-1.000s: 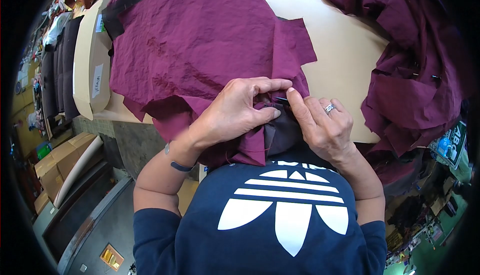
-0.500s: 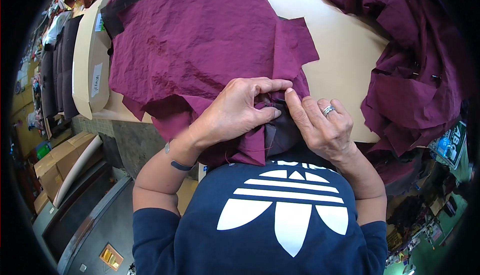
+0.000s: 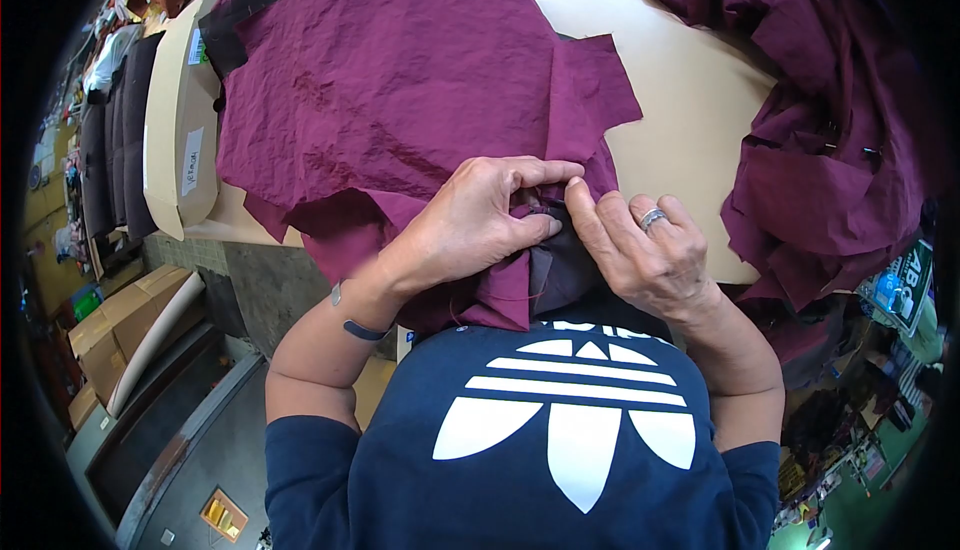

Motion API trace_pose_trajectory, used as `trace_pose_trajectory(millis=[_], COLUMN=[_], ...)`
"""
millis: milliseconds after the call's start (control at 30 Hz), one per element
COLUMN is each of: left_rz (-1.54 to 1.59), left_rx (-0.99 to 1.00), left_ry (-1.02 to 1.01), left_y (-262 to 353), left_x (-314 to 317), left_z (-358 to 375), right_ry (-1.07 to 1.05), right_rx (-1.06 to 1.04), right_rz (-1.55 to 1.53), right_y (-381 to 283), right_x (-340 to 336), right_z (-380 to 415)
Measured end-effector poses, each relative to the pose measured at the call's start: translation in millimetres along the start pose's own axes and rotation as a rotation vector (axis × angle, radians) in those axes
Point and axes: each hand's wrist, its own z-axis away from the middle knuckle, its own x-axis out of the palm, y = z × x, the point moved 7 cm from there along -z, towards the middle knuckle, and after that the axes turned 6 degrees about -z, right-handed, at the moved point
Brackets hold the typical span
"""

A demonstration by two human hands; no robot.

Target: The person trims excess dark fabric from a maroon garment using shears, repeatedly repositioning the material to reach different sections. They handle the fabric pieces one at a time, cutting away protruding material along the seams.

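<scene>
A large piece of maroon fabric [image 3: 390, 70] is spread over the table, with its near part gathered at my chest. My left hand [image 3: 475, 212] pinches a folded seam of it, index finger stretched along the top and thumb underneath. Close beside, my right hand [image 3: 648, 250] is closed at the same fold, fingertips almost touching the left index finger. Whatever small thing may lie between the right fingertips is hidden. Dark lining [image 3: 568, 275] hangs below the fold, and a loose red thread [image 3: 505, 297] trails over the near fabric.
The pale tabletop [image 3: 680, 80] shows at the right. Beyond it lies a heap of maroon fabric [image 3: 825, 170]. An open cardboard box [image 3: 180, 120] stands at the left, near dark folded cloth [image 3: 125, 140]. Lower left are brown cartons [image 3: 135, 320] on the floor side.
My right hand has shifted very slightly, its wrist and forearm a little to the right. The left hand keeps its pinch in the same place.
</scene>
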Motion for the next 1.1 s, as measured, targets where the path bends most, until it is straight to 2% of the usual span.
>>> trace_pose_trajectory(millis=[200,300,400,433,567,667,700,800,833,933,967,1033,1100], left_rz=[0.005,0.125,0.265,0.31,0.255,0.258,0.252,0.254,0.257,0.238,0.176,0.048,-0.221], left_rx=[0.027,0.04,0.034,0.034,0.058,0.067,0.07,0.075,0.077,0.088,0.095,0.107,0.266], left_ry=[-0.024,0.012,0.024,0.018,-0.037,-0.038,-0.035,-0.043,-0.05,-0.042,-0.038,-0.025,-0.106], left_y=[-1,-3,-7,-7,-1,-2,-2,-2,-2,0,3,11,24], left_x=[1,-1,0,0,1,-2,-2,0,0,-1,-2,-5,-3], left_z=[-1,-1,-1,-2,-2,0,1,0,-1,1,2,7,7], right_ry=[-0.031,0.029,0.131,0.032,0.053,-0.157,-0.217,-0.369,-0.297,-0.275,-0.286,-0.16,-0.07], right_rx=[-0.004,0.144,0.376,0.408,0.306,0.332,0.45,0.448,0.424,0.502,0.559,0.624,0.685], right_rz=[-0.065,-0.417,-0.987,-1.099,-1.34,-1.42,-1.455,-1.26,-1.243,-1.296,-1.357,-1.391,-1.438], right_y=[5,28,55,60,62,61,62,65,63,66,66,70,76], right_x=[-4,-7,4,14,44,56,54,48,45,54,54,53,51], right_z=[-2,0,-6,-9,-22,-23,-23,-30,-36,-33,-33,-31,-27])
